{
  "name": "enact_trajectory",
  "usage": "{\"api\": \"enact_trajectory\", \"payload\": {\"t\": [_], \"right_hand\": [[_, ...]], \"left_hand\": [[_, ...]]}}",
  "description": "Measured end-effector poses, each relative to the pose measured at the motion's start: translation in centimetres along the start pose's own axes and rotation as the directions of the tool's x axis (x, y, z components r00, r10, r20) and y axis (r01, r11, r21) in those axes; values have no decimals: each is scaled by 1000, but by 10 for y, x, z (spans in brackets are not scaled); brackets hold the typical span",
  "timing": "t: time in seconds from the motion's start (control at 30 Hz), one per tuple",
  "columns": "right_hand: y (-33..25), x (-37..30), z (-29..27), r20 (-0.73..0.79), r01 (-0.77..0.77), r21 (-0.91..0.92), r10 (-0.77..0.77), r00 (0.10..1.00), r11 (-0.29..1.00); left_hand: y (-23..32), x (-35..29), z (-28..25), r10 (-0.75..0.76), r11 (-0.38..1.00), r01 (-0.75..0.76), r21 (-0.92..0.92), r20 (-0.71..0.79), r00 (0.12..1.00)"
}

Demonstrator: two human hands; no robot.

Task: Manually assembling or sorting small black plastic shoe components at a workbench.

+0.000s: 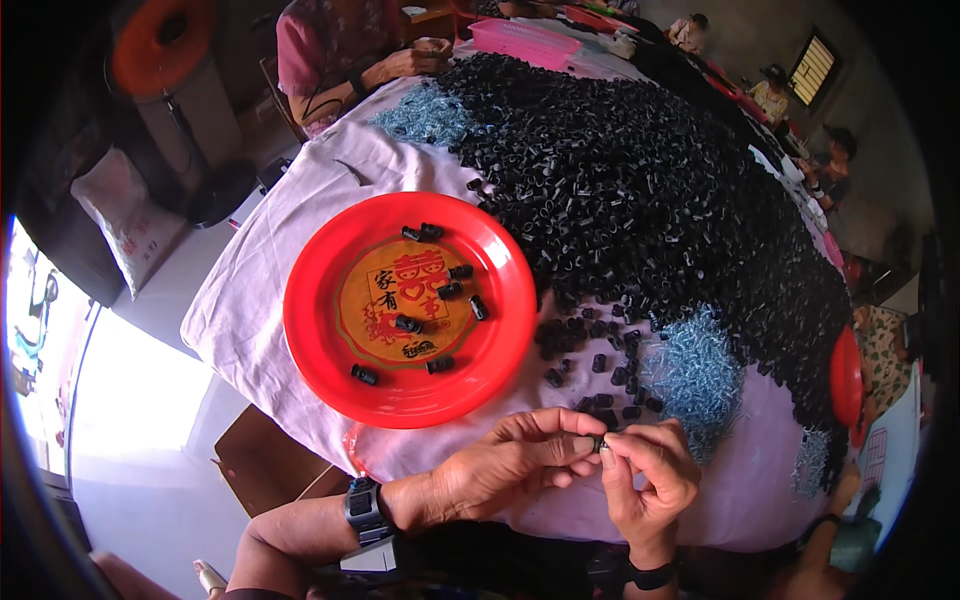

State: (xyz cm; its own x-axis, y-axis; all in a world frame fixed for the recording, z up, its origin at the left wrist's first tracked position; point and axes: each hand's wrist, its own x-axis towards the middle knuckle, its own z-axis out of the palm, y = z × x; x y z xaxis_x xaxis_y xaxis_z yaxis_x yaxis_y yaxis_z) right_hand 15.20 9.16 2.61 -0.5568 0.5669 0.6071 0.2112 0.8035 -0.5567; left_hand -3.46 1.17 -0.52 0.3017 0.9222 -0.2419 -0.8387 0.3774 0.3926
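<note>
Near the table's front edge, my left hand (525,452) pinches a small black plastic piece (599,444) between thumb and fingers. The closed fingertips of my right hand (655,478) meet it at the same piece; whether they also hold something smaller is hidden. Left of my hands stands a round red plate (318,345) with several small black cylindrical parts (408,323) scattered in it. Just beyond my fingers lie loose black parts (600,362). A heap of thin, bluish-silver, screw-like pieces (697,368) sits beyond my right hand.
A large mound of black parts (640,190) spreads over the pink cloth (250,290). Another bluish-silver heap (425,112) and a pink basket (525,42) are at the far side. A person in a pink sleeve (300,60) works across from me; others sit along the right.
</note>
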Motion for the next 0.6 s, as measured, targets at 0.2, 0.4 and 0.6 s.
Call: {"api": "enact_trajectory", "payload": {"t": [0.2, 0.4, 0.6], "right_hand": [[-2, 10, -5, 49, 135, -128, -129, 990, 983], [-9, 16, -9, 146, 213, -224, -183, 972, 951], [-10, 19, -11, 178, 244, -258, -202, 963, 935]], "left_hand": [[1, -2, -4, -10, 997, 7, 83, 41, 999], [-1, -3, -14, 0, 999, -5, 49, 106, 994], [1, -3, -16, -42, 999, 39, 28, 114, 993]]}}
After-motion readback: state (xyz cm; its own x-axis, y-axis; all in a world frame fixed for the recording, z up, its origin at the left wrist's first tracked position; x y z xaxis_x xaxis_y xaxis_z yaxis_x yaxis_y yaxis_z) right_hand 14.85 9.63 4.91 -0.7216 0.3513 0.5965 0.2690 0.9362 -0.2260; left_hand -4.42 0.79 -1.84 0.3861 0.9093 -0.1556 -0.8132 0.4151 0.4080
